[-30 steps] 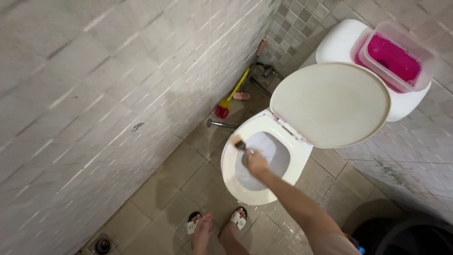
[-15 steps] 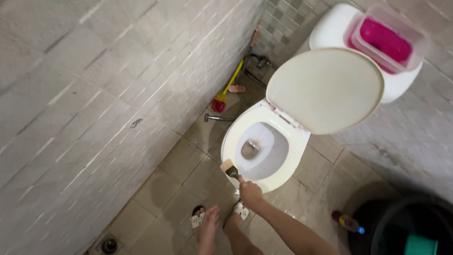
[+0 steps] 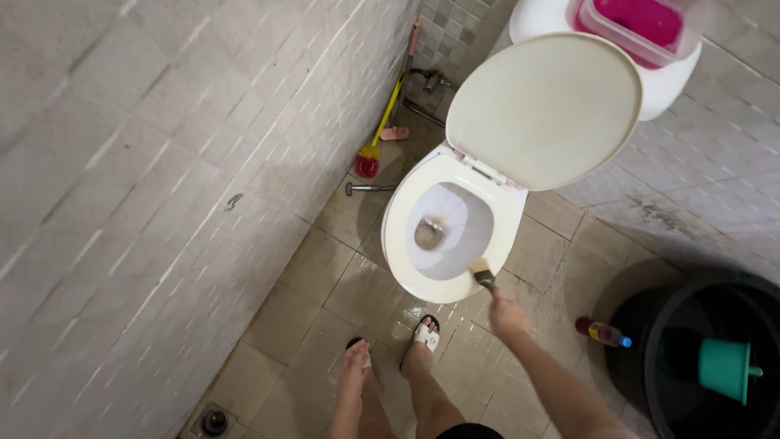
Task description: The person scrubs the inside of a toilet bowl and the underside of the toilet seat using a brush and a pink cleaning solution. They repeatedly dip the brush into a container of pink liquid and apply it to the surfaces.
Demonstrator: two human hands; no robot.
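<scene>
Here the right hand is curled tight round the handle of a small brush, whose pale bristle head touches the near right edge of the toilet seat. The left hand is out of view, so its fingers cannot be told. The bowl is open, with the lid tipped up against the white tank. On the tank, far right, sits a clear rectangular tub with pink inside. Near the hand, two feet in white sandals stand on wet floor tiles. To the right a small bottle with a red body, yellow label and blue cap lies on the floor just beside a black bucket, which holds a teal scoop. Far left, a yellow-handled red brush leans in the corner, and a round drain lies near left.
</scene>
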